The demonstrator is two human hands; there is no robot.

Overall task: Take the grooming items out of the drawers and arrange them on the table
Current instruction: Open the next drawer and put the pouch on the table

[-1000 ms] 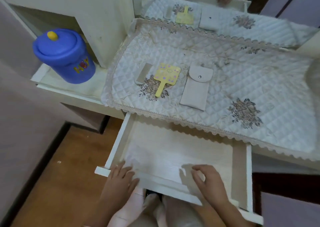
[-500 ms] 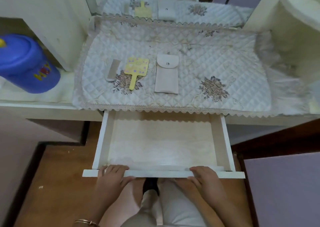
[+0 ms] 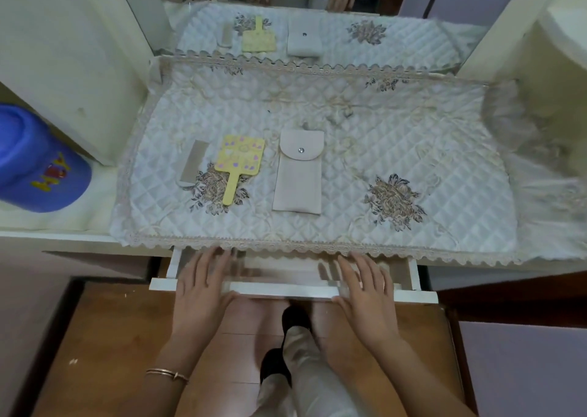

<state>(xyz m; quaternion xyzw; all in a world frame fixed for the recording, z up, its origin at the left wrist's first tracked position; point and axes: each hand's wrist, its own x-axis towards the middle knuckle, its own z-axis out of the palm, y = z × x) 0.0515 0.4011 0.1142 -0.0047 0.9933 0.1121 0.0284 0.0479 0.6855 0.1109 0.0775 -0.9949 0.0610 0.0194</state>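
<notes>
Three grooming items lie in a row on the quilted white cloth (image 3: 365, 149) that covers the table: a small grey comb (image 3: 193, 164) at the left, a yellow hand mirror (image 3: 239, 164) with its handle pointing toward me, and a beige snap pouch (image 3: 299, 173). Below the cloth's lace edge a white drawer (image 3: 286, 290) sticks out only a little. My left hand (image 3: 203, 284) and my right hand (image 3: 365, 286) rest flat on its front panel, fingers spread over the top edge. What little shows of the drawer's inside is blurred.
A blue lidded tub (image 3: 35, 159) stands on the lower shelf at the left. A mirror (image 3: 317, 19) at the back reflects the items and my hands. A white cabinet wall (image 3: 79, 51) flanks the left, another white unit (image 3: 546, 51) the right. Wooden floor (image 3: 104, 337) lies below.
The drawer has slid most of the way in. Both hands moved forward with its front panel, and my view has shifted closer to the table.
</notes>
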